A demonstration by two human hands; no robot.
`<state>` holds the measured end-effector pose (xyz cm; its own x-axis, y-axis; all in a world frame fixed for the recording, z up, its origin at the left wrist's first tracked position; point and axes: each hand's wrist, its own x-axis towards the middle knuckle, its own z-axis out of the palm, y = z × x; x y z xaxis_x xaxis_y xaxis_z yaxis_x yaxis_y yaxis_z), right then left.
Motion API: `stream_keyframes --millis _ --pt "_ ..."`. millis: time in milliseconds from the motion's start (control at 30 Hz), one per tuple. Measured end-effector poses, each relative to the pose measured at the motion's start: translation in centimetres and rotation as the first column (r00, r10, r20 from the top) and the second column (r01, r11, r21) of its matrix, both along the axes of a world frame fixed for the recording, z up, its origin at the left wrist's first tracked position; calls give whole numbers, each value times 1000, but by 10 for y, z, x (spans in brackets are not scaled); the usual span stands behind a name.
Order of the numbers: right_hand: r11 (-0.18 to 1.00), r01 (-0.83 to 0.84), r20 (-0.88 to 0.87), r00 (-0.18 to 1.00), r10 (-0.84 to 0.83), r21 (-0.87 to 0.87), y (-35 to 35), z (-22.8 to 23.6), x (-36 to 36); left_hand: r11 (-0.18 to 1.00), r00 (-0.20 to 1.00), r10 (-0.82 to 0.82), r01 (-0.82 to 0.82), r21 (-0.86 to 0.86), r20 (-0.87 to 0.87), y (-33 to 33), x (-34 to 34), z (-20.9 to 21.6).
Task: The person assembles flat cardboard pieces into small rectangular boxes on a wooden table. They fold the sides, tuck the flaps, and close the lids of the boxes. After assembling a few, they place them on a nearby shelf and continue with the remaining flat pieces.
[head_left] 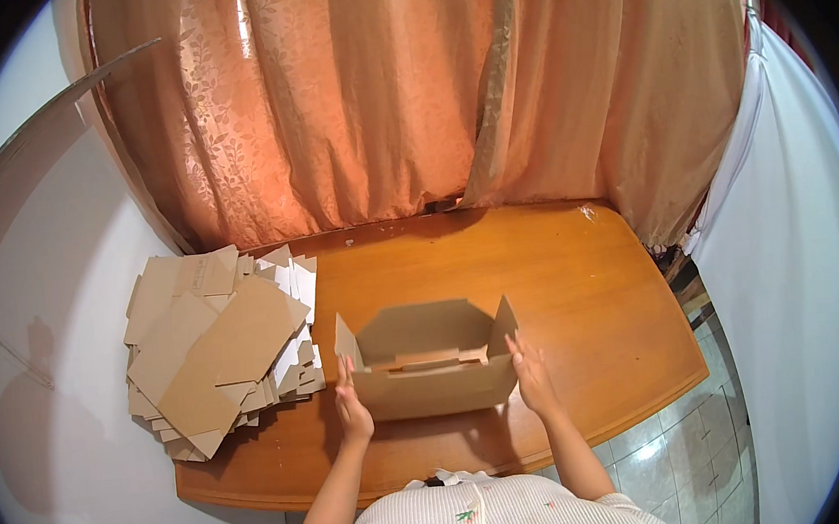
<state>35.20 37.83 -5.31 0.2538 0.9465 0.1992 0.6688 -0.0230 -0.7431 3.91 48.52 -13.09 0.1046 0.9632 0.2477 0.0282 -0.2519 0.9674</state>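
A partly folded brown cardboard box [439, 390] is in front of me, between my two hands. Its back panel and the flaps at both ends stand up, and its top is open. My left hand [353, 407] presses against the left end, fingers pointing up along it. At the right end my right hand [533, 371] does the same, fingers nearly straight. Together they hold the box from both sides. Shadow shows beneath its lower right edge; I cannot tell whether the box rests on the table or is slightly raised.
A messy stack of flat cardboard pieces [220, 352], some with white faces, lies at the left of the brown wooden table [589, 288]. Orange curtains [377, 98] hang behind the table. A white cloth [778, 184] hangs at right, above a tiled floor [690, 448].
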Motion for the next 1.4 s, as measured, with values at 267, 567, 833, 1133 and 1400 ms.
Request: stream_keyframes --millis 267,567,833,1133,1400 --pt "999 -49 -73 996 49 12 -23 -57 -6 987 955 150 -160 -18 -257 -51 -15 -25" --pt "999 -8 -303 953 22 47 1 -62 -10 970 961 213 -230 -78 -179 -47 -15 -24" --pt "990 -106 -469 882 50 -95 -17 -69 -7 956 958 244 -264 -131 -149 -47 -16 -27" --pt "982 -79 -433 901 -3 -172 -24 -65 -4 969 976 211 -217 -122 -60 -44 -15 -26" --pt "998 -23 -496 868 -5 -50 -11 -93 3 957 952 250 -271 -100 -178 -44 -7 -11"
